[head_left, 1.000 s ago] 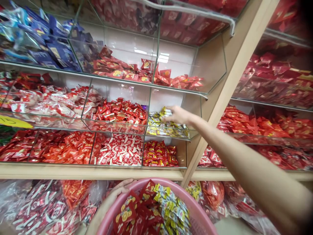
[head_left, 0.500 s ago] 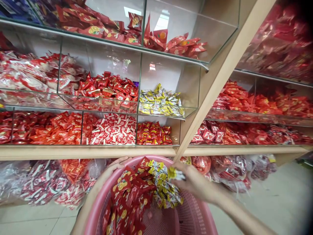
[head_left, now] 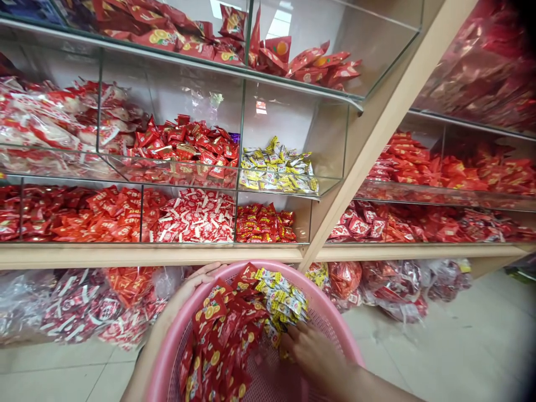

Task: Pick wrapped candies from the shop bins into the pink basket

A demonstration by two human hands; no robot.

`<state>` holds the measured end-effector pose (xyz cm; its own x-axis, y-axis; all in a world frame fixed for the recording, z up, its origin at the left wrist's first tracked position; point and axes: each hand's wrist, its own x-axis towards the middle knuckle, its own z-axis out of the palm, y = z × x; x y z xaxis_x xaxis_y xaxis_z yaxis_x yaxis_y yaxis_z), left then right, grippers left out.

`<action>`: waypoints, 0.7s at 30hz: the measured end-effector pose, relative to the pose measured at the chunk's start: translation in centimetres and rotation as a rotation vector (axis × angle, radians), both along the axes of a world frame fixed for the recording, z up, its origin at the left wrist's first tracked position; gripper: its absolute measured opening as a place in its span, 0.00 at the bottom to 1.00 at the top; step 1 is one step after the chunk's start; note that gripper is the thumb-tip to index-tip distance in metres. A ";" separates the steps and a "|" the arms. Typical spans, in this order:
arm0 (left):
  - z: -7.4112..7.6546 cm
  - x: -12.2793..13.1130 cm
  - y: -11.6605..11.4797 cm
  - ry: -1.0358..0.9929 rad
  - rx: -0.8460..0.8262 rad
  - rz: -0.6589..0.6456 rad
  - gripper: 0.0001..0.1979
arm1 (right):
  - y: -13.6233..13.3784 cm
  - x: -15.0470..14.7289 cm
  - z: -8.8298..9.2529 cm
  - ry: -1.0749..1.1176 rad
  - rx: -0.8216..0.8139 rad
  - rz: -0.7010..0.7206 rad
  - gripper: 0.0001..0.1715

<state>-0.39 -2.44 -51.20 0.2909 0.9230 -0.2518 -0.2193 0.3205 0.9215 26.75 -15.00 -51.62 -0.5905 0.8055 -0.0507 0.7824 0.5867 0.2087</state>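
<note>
A pink plastic basket stands at the bottom centre, just below the shelf edge. My left hand is closed over its left rim. Inside, red wrapped candies with orange-slice pictures fill the left side. Small yellow-and-white wrapped candies are heaped at the upper right of the basket. My right hand reaches into the basket, its fingers bent around some of the yellow-and-white candies at the heap's lower end. The fingertips are partly hidden and somewhat blurred.
Glass-divided shelves hold piles of wrapped candies, with matching yellow-and-white ones in one compartment. A slanting wooden post separates the shelf units. Clear bags of candies lie under the wooden ledge on the tiled floor.
My right hand has moved down and slightly left, deeper into the basket. It held yellow-and-white candies above the heap before. My left hand stays on the rim.
</note>
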 end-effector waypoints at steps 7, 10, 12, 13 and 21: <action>1.0 0.3 -0.5 -0.033 0.013 0.014 0.24 | -0.6 -0.8 -1.5 -0.107 0.009 -0.153 0.16; 1.2 0.4 -0.6 -0.038 0.020 0.017 0.23 | -0.8 -0.8 -1.8 -0.151 -0.013 -0.224 0.17; 1.3 0.4 -0.7 -0.036 0.023 0.017 0.22 | -0.9 -0.8 -1.5 -0.172 -0.035 -0.265 0.19; 1.3 0.4 -0.8 -0.033 0.023 0.018 0.22 | -0.9 -0.9 -1.3 -0.176 -0.042 -0.281 0.18; 0.9 0.4 -0.5 -0.011 0.016 0.012 0.22 | -0.9 -1.0 -0.3 -0.176 -0.127 -0.337 0.15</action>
<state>0.05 -2.94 -50.27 0.2826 0.9303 -0.2338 -0.2328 0.3030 0.9241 25.72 -15.92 -51.92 -0.2678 0.9332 -0.2397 0.8941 0.3334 0.2991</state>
